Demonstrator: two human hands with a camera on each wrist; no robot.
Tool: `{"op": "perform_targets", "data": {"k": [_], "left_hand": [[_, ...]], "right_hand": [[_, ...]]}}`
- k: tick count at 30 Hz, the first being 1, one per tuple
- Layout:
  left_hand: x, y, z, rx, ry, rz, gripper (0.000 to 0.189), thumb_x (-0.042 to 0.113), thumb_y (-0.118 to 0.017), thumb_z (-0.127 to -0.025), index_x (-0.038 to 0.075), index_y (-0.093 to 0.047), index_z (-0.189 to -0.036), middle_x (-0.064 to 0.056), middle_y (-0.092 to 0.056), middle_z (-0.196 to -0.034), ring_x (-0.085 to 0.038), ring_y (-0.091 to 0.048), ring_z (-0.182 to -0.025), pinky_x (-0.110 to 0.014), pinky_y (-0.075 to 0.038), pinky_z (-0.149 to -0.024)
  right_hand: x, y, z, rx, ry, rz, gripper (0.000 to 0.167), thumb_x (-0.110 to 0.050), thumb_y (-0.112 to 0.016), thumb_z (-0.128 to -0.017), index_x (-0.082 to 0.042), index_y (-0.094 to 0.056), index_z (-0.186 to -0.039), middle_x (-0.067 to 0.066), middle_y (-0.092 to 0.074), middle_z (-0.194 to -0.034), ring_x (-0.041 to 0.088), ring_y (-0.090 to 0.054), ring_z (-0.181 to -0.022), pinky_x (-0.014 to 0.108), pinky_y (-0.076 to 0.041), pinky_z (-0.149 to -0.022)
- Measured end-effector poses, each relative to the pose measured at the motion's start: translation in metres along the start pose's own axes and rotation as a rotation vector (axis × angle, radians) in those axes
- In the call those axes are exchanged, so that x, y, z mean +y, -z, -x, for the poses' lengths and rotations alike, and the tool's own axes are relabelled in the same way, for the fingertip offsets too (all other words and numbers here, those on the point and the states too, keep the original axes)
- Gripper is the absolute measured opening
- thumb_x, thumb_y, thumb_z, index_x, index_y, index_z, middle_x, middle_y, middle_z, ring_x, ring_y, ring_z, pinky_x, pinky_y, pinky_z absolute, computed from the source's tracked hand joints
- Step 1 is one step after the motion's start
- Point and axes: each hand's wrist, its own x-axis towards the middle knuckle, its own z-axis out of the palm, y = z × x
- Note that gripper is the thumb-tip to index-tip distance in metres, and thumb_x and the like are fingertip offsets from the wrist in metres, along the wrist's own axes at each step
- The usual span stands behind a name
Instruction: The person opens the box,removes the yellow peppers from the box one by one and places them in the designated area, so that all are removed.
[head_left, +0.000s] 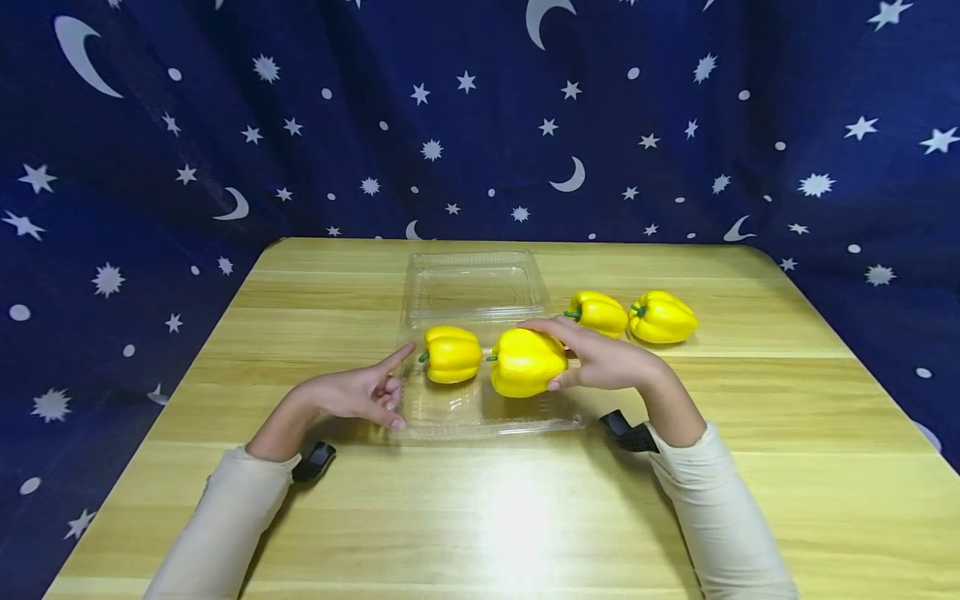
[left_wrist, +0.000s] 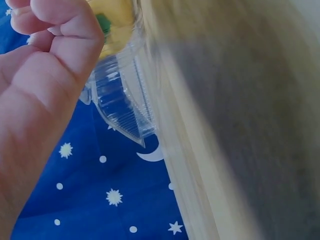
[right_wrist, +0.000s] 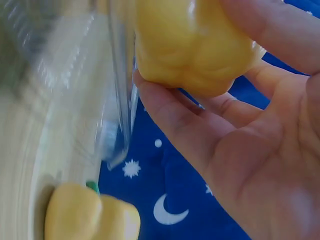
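Observation:
My right hand (head_left: 600, 358) grips a yellow bell pepper (head_left: 527, 363) from its right side, fingers over the back and thumb at the front. It is held over the right part of a clear plastic clamshell box (head_left: 442, 415), its green stem pointing left. In the right wrist view, the fingers wrap the blunt end of this bell pepper (right_wrist: 190, 45). Another yellow bell pepper (head_left: 452, 355) lies in the box's left part. My left hand (head_left: 352, 393) is at the box's left edge, index finger and thumb stretched along it, other fingers curled in.
The box's hinged lid (head_left: 474, 283) lies folded back on the far side. Two more yellow bell peppers, one nearer (head_left: 600, 314) and one farther right (head_left: 663, 317), rest on the wooden table (head_left: 787, 400) behind my right hand. A dark blue curtain (head_left: 480, 167) hangs beyond the table.

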Motion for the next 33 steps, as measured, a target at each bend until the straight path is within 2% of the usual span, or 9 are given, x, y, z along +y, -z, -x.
{"op": "perform_targets", "data": {"k": [13, 20, 26, 33], "left_hand": [[-0.001, 0.002, 0.001, -0.007, -0.003, 0.005, 0.113, 0.013, -0.071, -0.078, 0.007, 0.022, -0.142, 0.000, -0.044, -0.074, -0.008, -0.041, -0.066, -0.018, -0.040, -0.059], [-0.001, 0.001, 0.002, -0.014, -0.005, 0.019, 0.113, 0.012, -0.071, -0.078, 0.008, 0.022, -0.142, 0.000, -0.043, -0.074, -0.007, -0.041, -0.066, -0.018, -0.041, -0.059], [0.001, 0.001, 0.003, -0.014, 0.001, 0.024, 0.113, 0.011, -0.071, -0.078, 0.009, 0.022, -0.142, 0.000, -0.043, -0.074, -0.007, -0.041, -0.066, -0.018, -0.040, -0.059], [0.002, 0.002, 0.004, -0.017, 0.003, 0.023, 0.112, 0.012, -0.070, -0.079, 0.009, 0.022, -0.143, 0.001, -0.042, -0.074, -0.006, -0.040, -0.066, -0.018, -0.039, -0.059]], "right_hand": [[0.015, 0.015, 0.027, 0.061, -0.039, -0.029, 0.077, -0.006, -0.072, -0.075, -0.012, -0.031, -0.139, 0.011, -0.039, -0.128, 0.028, -0.044, -0.114, 0.049, -0.041, -0.095], [0.022, 0.022, 0.035, 0.061, -0.041, -0.060, 0.075, -0.002, -0.070, -0.076, -0.010, -0.030, -0.139, 0.011, -0.034, -0.136, 0.028, -0.038, -0.119, 0.051, -0.040, -0.096], [0.028, 0.030, 0.043, 0.054, -0.074, -0.075, 0.074, -0.005, -0.069, -0.078, -0.009, -0.028, -0.140, 0.014, -0.031, -0.139, 0.031, -0.040, -0.117, 0.051, -0.040, -0.095], [0.041, 0.041, 0.056, 0.045, -0.152, -0.065, 0.075, -0.009, -0.069, -0.079, -0.010, -0.027, -0.140, 0.017, -0.034, -0.136, 0.030, -0.045, -0.111, 0.041, -0.044, -0.091]]}}
